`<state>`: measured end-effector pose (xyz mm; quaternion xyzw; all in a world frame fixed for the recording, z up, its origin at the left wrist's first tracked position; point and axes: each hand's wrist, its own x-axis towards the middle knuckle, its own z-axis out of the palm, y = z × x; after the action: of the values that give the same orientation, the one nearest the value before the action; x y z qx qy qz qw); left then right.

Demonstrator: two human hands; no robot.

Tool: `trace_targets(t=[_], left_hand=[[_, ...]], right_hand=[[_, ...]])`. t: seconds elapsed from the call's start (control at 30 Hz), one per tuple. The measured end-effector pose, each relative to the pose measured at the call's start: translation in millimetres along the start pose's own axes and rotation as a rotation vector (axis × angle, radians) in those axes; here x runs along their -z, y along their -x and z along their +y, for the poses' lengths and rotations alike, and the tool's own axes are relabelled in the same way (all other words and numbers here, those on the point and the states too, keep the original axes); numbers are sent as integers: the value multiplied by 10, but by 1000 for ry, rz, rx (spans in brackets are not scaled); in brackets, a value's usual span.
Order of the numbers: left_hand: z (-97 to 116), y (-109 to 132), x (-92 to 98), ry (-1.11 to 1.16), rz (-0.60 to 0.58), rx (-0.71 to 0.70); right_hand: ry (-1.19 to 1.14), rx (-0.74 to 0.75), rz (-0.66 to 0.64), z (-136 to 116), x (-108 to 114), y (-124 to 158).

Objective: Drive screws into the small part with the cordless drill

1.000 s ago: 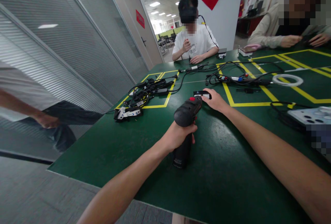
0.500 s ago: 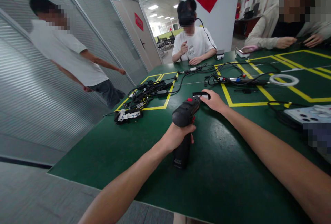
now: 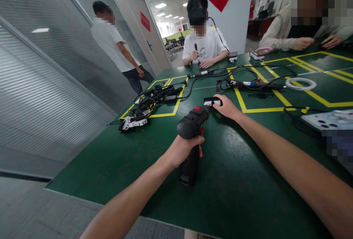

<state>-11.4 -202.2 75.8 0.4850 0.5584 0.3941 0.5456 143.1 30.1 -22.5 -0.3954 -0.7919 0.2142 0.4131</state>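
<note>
My left hand [image 3: 183, 150] is wrapped round the grip of a black cordless drill [image 3: 189, 125] with a red button on top. The drill's nose points away from me, towards a small black-and-white block [image 3: 212, 102]. That block is pinched at its right end by the fingers of my right hand [image 3: 225, 106], close above the green table [image 3: 220, 180]. The nose is very near the block; whether they touch, I cannot tell. Any bit at the drill's tip is too small to make out.
Left of the drill lie tangled black cables [image 3: 158, 99] and a white-and-black part [image 3: 134, 122]. Further right are a cabled tool [image 3: 248, 84], a white ring [image 3: 300, 84] and a light-coloured panel box [image 3: 328, 121]. A person with a headset [image 3: 205, 46] sits opposite, holding a screwdriver-like tool.
The drill in my left hand has shifted slightly left and back towards me. My right hand keeps its hold on the block. A walking person on the left has moved right, towards the door.
</note>
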Motion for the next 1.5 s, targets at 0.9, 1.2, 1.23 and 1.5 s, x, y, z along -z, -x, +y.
trace_targets(t=[0.9,1.2,1.23,1.5], left_hand=[[-60,-18,31,25,-62,18],[-55,-25,25,39,-54,27],[-53,-26,23,37,-54,28],[-60,-29,35,37,-61,31]], right_hand=[[22,-36,33,2,-27,-11],[10,-40,27,10,-24,-13],[12,-44,25,9,-23,-14],[15,-22,35,5,-17,-4]])
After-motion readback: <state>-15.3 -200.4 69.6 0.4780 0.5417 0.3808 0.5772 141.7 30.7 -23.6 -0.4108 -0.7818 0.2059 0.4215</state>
